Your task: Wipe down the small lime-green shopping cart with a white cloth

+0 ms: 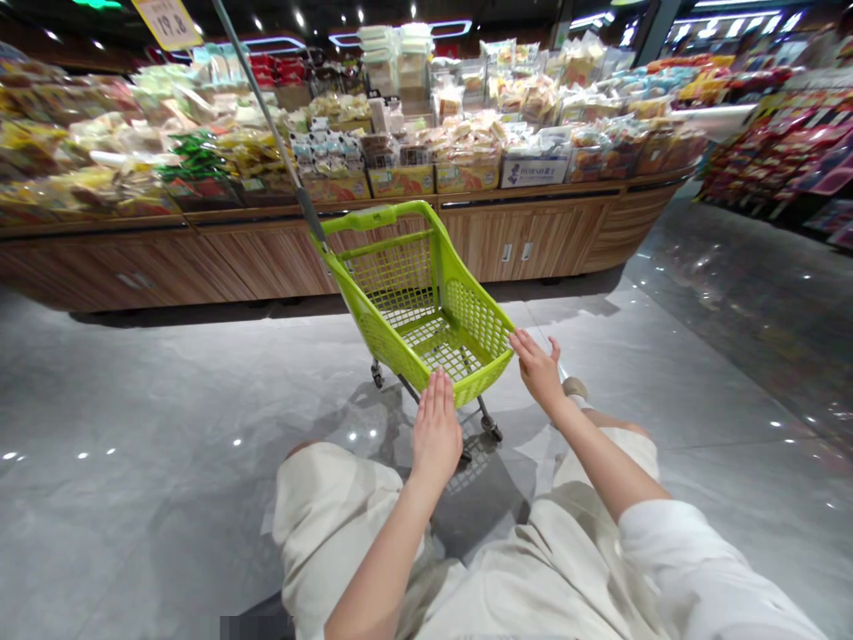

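Green shopping cart (470,307) just ahead of left grip (437,431), which lies flat, fingers outstretched at near rim. Right grip (538,369) unclosed, fingertips at rim's right corner. Packet display (777,147) well beyond, rightward.

Lime-green, lattice-walled shopping cart (474,311), upright on the glossy grey floor (166,400).

1. I face a wood-fronted display counter (253,258), its top heaped with packaged goods (466,142).
2. The glossy grey floor (166,400) around me mirrors small bright lights.
3. To my right stands a crowded rack (779,147).
4. Beyond the counter, I see light strips (459,25) and a price sign (166,22) reading 19.8.
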The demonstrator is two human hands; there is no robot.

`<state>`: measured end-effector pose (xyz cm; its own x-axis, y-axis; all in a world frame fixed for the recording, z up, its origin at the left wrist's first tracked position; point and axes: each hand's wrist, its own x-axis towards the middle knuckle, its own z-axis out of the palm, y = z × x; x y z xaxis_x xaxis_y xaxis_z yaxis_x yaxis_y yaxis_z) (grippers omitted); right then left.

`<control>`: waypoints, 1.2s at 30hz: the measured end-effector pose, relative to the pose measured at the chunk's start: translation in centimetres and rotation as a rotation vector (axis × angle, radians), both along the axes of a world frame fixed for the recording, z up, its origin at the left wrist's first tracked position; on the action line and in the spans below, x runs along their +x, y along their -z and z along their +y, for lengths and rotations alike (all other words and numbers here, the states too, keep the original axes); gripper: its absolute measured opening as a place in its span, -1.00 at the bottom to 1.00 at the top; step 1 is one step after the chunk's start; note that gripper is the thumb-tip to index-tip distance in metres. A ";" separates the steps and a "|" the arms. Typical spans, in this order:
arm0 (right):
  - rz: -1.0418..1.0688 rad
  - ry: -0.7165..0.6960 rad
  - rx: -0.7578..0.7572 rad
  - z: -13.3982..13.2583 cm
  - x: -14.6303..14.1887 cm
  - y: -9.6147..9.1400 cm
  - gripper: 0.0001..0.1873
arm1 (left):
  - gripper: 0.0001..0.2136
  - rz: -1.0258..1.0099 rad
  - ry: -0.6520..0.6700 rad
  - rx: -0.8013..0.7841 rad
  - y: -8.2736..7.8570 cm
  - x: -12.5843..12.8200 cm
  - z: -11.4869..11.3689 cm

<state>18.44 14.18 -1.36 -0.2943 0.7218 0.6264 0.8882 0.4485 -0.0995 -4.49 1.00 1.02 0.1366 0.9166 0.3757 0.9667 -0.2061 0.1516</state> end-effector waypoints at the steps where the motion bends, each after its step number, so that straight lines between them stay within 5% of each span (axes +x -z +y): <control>1: 0.012 -0.001 -0.009 -0.6 -0.7 0.0 -0.37 | -0.24 -0.002 -0.002 0.003 0.0 0.1 0.0; 9: -0.003 -0.257 -0.107 -8.6 -10.3 -1.0 -0.38 | -0.29 0.001 -0.054 -0.012 0.0 0.6 0.2; 12: -0.057 -0.300 -0.080 -8.2 -9.7 -1.2 -0.40 | -0.28 0.008 -0.056 -0.008 -0.1 0.4 0.0; 15: -0.090 -0.283 -0.039 -5.4 -6.0 -1.1 -0.44 | -0.27 0.027 -0.037 -0.013 -0.3 0.0 -0.2; 21: 0.006 -0.012 -0.043 0.0 0.8 -0.5 -0.46 | -0.27 0.030 -0.035 -0.014 -0.1 0.2 -0.2; 25: 0.088 -0.003 -0.054 -1.8 -1.5 0.1 -0.40 | -0.28 0.026 -0.051 -0.001 0.4 0.7 0.0; 32: 0.021 -0.283 -0.115 -8.1 -9.0 -0.8 -0.37 | -0.31 0.009 -0.078 0.004 0.4 0.8 -0.1; 36: -0.058 -0.377 -0.067 -7.4 -8.4 -1.2 -0.43 | -0.30 -0.008 -0.072 0.007 0.2 0.6 -0.2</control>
<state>10.04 6.77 -0.17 -0.5805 0.5947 0.5562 0.6669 0.7391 -0.0942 -3.93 0.77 0.85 0.0676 0.9214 0.3828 0.9777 -0.1376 0.1584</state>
